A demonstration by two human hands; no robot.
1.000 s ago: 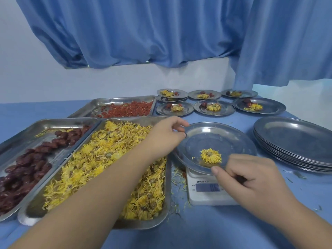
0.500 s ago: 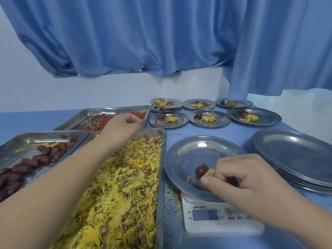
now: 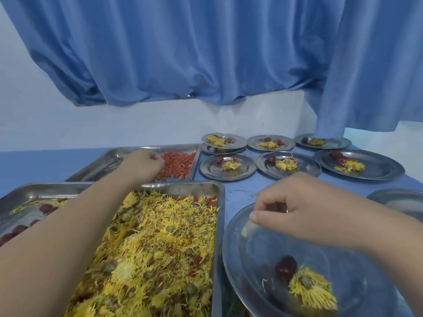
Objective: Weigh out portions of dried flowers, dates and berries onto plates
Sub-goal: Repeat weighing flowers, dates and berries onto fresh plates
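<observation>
Nearest, the plate (image 3: 240, 259) now carries a date (image 3: 285, 266) beside its dried flower (image 3: 312, 289). The right hand (image 3: 304, 209) has lifted above the rim, fingers curled closed, contents unclear. The left hand (image 3: 142, 165) has reached across the flower tray (image 3: 219, 202) into the far berry tray (image 3: 196, 161), fingers pinched on berries (image 3: 178, 163). Filled plates (image 3: 226, 168) sit far right on the bench (image 3: 238, 193).

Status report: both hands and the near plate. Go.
Left hand curled in berry tray. Right hand over near plate. Plate: date, flower. Nothing blocking.
</observation>
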